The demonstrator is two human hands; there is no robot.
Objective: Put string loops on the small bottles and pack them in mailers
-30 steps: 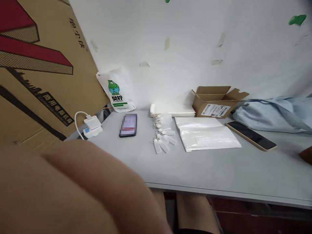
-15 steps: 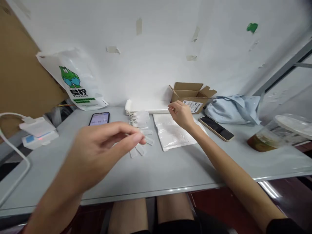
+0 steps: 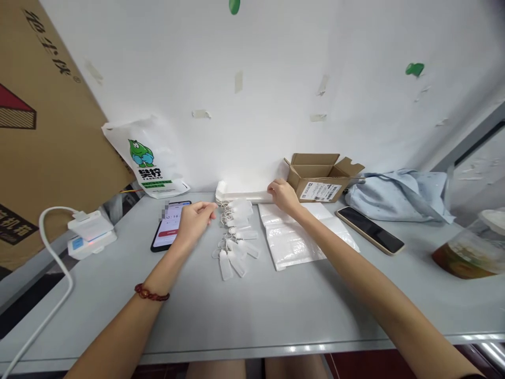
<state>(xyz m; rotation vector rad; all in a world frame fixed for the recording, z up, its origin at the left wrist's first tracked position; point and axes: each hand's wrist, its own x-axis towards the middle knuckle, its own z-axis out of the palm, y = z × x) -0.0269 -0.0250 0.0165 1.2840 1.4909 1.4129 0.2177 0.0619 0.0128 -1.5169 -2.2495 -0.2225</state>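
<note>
My left hand (image 3: 194,223) is closed, thumb against fingers, over the right edge of a lit phone (image 3: 165,234). Anything in its fingertips is too small to make out. Just right of it, several white tags with string loops (image 3: 239,210) lie overlapping in a fanned column. At the back, a low stack of white flat pieces (image 3: 246,196) rests against the wall. My right hand (image 3: 284,197) has its fingers bent together at the stack's right end; what they grip, if anything, is hidden. Under the right wrist lies a flat white plastic bag (image 3: 292,245).
An opened cardboard box (image 3: 321,181) stands behind my right hand. Farther right are a dark phone (image 3: 370,230), a light blue cloth (image 3: 398,197) and a plastic cup of brown liquid (image 3: 467,252). A printed white bag (image 3: 148,158), white charger (image 3: 92,237) and cable are on the left.
My left hand has moved away from me, now beside the tags and over the lit phone. My right hand stays at the stack's right end. The camera view has shifted.
</note>
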